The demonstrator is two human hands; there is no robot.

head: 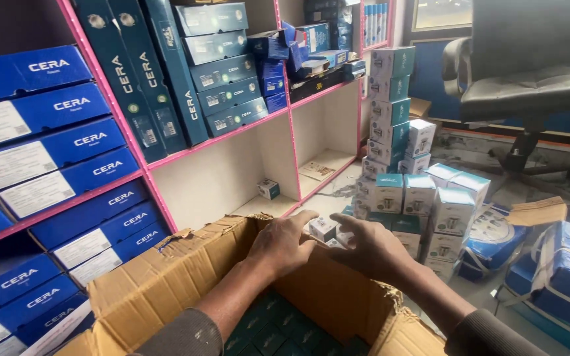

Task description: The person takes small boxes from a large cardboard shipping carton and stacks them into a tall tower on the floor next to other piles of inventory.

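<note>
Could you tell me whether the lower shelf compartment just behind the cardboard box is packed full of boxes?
No; that shelf compartment holds only one small box, standing behind the open cardboard box.

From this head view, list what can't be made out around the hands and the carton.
- Left hand fingertips: curled over the carton rim, hidden behind it.
- Teal packs in the carton: mostly covered by both forearms and cut off by the bottom edge.
- Small box past the right hand: partly covered by the hands.
</note>
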